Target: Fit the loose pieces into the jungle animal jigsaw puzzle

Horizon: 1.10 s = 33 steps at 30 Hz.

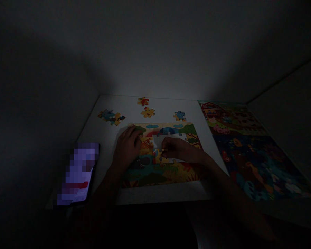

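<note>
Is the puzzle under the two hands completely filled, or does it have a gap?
It has a gap: white shows inside the puzzle, around the right hand, and loose pieces lie beyond its far edge.

No text, label, brand, number or sign can be read. The screen of the phone (79, 173) is hidden by coarse blocks, so any wording there is lost. In the dim light, no lettering is legible on the puzzle board (155, 178), the loose pieces (147, 112), the farm picture (233, 119) or the darker picture (261, 166).
</note>
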{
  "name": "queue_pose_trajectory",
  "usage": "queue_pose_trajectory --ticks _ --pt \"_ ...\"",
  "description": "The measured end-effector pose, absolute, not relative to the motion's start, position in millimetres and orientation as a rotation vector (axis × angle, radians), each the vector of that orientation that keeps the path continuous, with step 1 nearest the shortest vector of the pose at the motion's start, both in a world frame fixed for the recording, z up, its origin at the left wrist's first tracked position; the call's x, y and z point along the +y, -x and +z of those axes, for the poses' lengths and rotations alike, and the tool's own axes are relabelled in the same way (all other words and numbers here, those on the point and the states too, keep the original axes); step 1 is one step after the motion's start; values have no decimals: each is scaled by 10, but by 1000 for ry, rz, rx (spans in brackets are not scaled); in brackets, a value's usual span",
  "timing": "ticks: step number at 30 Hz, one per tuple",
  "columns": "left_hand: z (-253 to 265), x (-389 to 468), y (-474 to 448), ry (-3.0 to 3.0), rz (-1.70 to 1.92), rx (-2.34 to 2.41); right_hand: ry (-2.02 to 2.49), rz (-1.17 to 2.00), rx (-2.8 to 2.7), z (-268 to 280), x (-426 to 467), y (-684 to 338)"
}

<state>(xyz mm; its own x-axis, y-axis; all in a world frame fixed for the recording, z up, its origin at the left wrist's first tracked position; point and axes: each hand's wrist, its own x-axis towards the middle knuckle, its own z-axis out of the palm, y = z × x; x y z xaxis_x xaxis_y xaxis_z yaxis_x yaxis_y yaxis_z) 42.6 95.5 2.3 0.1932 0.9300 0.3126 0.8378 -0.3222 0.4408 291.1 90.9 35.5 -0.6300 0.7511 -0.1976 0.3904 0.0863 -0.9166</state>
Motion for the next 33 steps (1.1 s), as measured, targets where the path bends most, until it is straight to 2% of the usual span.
queue_pose_trajectory --ticks 16,23,33 --pt "6 956 -416 -2288 789 1717 1113 1633 -2023 424 890 -2872" --pt "-5 959 -423 -2300 824 1719 1128 1778 -1668 431 937 -2947" --pt "7 955 -416 -2316 811 1716 1204 1728 -1439 390 972 -2930"
